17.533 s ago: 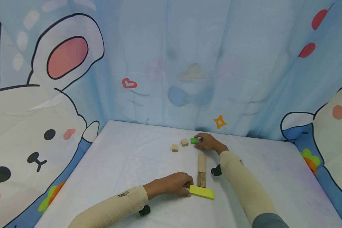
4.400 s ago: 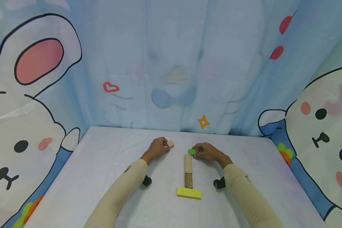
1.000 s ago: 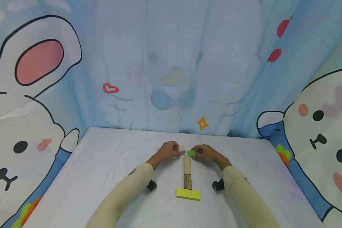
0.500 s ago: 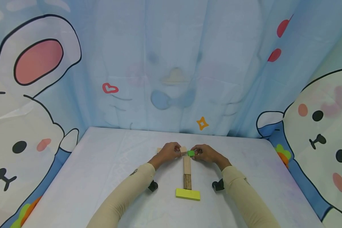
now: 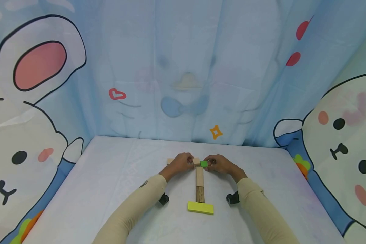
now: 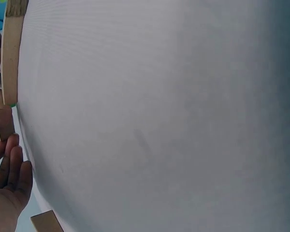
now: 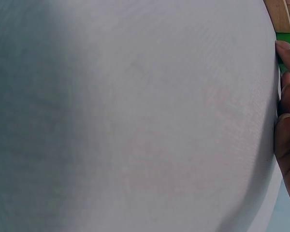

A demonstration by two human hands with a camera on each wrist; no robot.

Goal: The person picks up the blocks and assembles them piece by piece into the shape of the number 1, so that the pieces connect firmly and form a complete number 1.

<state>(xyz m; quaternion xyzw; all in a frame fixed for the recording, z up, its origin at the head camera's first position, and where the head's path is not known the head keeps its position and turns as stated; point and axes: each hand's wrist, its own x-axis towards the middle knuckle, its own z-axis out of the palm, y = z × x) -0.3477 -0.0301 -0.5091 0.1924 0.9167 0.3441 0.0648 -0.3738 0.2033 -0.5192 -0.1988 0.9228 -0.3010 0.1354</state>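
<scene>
In the head view, my left hand (image 5: pixel 181 162) pinches a small light wooden block (image 5: pixel 196 161) between thumb and fingers. My right hand (image 5: pixel 222 163) pinches a small green block (image 5: pixel 204 164) from its right side. These two blocks sit side by side at the far end of a plain wooden block (image 5: pixel 199 177). That one lies end to end with a darker, grained wooden block (image 5: pixel 200 194). Across the near end lies a yellow block (image 5: pixel 200 207), forming the foot of the row. The right wrist view shows fingertips (image 7: pixel 283 45) at the green block.
Another light wooden block (image 5: pixel 169 161) lies left of the left hand, partly hidden by it. Everything rests on a white-covered table (image 5: pixel 134 217). A blue cartoon curtain (image 5: pixel 158 51) hangs behind its far edge. Black wrist cameras hang under both sleeves.
Earlier, my left hand was at the yellow block; since then it has brought a light block rightward against the green one. My right hand has drawn the green block to the row's far end.
</scene>
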